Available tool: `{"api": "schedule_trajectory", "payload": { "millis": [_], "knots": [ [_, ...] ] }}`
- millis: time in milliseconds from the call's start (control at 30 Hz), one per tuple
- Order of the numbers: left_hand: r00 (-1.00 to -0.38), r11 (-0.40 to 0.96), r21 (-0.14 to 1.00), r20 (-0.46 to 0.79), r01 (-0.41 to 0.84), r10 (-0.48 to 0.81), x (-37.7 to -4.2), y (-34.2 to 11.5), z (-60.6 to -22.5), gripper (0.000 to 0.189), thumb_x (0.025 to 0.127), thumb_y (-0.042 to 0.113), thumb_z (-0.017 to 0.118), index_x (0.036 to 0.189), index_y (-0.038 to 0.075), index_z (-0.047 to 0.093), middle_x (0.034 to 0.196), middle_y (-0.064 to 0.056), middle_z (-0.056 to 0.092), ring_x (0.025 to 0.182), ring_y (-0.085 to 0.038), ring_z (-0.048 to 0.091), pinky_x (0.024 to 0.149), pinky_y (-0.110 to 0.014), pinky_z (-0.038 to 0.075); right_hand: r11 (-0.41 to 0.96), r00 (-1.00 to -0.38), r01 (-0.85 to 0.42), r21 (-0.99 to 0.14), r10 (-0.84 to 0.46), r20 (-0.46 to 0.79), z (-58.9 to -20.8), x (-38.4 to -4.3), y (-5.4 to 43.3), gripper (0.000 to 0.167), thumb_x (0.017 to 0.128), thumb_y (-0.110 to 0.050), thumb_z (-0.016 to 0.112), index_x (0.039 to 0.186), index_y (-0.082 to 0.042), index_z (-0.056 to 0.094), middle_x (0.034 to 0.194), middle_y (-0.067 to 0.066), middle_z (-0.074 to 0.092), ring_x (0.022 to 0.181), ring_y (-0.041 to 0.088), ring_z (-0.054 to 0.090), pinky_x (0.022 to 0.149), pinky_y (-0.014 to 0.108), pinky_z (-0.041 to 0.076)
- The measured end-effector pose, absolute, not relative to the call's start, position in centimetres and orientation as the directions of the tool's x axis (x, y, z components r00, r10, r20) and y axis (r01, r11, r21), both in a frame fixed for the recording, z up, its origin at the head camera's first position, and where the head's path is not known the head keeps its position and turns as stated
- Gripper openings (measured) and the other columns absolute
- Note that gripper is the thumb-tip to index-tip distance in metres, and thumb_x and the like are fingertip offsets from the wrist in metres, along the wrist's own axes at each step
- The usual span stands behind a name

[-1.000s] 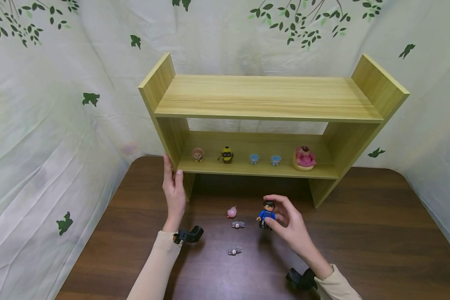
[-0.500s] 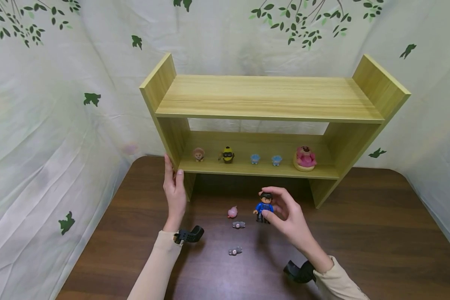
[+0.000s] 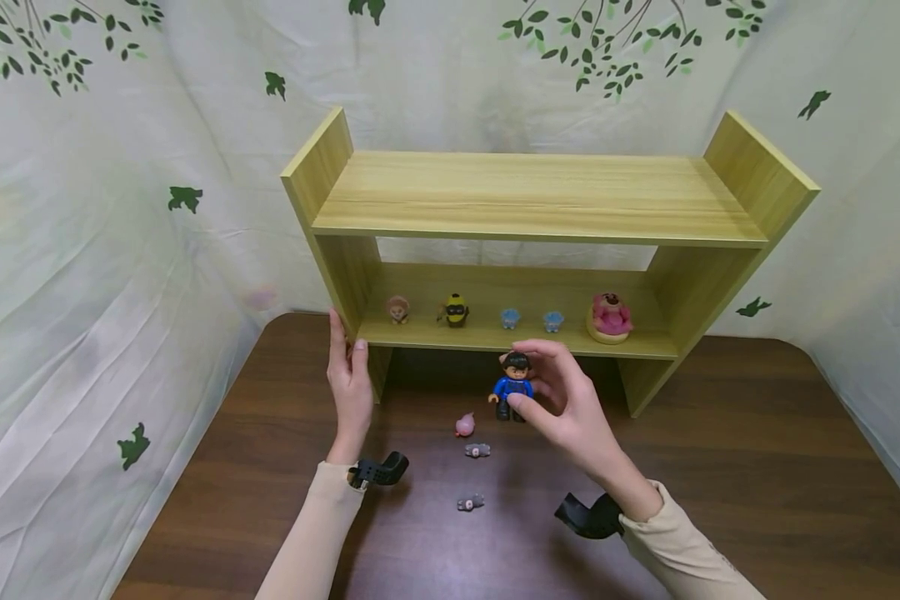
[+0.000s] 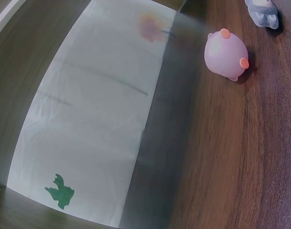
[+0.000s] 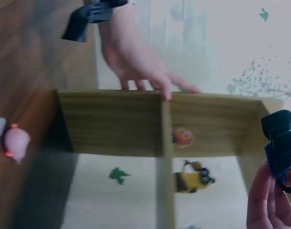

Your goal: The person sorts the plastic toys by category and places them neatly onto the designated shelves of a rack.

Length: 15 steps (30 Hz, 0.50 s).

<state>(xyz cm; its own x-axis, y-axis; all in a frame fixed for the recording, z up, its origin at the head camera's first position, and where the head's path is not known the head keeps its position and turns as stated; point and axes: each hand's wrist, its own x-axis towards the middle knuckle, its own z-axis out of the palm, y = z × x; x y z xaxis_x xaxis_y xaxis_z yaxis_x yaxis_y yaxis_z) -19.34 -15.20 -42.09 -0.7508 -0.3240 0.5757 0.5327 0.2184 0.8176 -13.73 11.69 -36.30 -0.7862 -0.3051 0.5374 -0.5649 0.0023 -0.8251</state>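
My right hand point(image 3: 573, 408) pinches a toy figure point(image 3: 513, 385) with black hair, a blue top and dark legs. It is upright above the table, just in front of the lower shelf edge. In the right wrist view the toy figure point(image 5: 283, 152) shows partly at the right edge. My left hand point(image 3: 350, 392) rests with straight fingers along the outer left side of the wooden shelf unit point(image 3: 540, 196), thumb at its front edge. On the table between the hands lie a pink pig-like toy point(image 3: 464, 425) and two small grey toys, one nearer the shelf point(image 3: 477, 451), one nearer me point(image 3: 470, 503).
Along the lower shelf stand a small tan-pink figure point(image 3: 398, 309), a yellow and black figure point(image 3: 456, 311), two light blue toys, one left point(image 3: 510, 318) and one right point(image 3: 553, 322), and a pink bear point(image 3: 611, 317) in a yellow base. A leaf-patterned curtain point(image 3: 435, 83) hangs behind.
My right hand has risen and moved forward and slightly left with the toy figure, closer to the lower shelf. The left hand stays at the shelf's side.
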Motion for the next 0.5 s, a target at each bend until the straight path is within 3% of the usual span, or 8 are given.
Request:
{"api": "schedule_trajectory", "payload": {
  "millis": [267, 500],
  "knots": [
    [-0.747, 0.219, 0.816, 0.578, 0.535, -0.328, -19.3, -15.1, -42.0, 0.053, 0.098, -0.005, 0.042, 0.147, -0.006, 0.02, 0.152, -0.022, 0.024, 0.128, -0.022, 0.037, 0.099, -0.025, 0.033, -0.019, -0.731, -0.631, -0.776, -0.321, 0.602, -33.6, -14.6, 10.5, 0.05, 0.084, 0.014, 0.061, 0.129, -0.004, 0.049, 0.122, 0.013, 0.056, 0.101, 0.024, 0.055, 0.084, 0.031, 0.047],
    [-0.751, 0.204, 0.82, 0.572, 0.534, -0.332, -19.4, -15.2, -42.1, 0.054, 0.098, -0.005, 0.041, 0.148, -0.005, 0.02, 0.152, -0.021, 0.023, 0.133, -0.026, 0.032, 0.103, -0.025, 0.03, -0.044, -0.681, -0.68, -0.732, -0.329, 0.654, -30.6, -15.6, 9.3, 0.049, 0.083, 0.015, 0.062, 0.127, 0.0, 0.048, 0.122, 0.015, 0.056, 0.1, 0.026, 0.055, 0.081, 0.033, 0.048]
  ]
}}
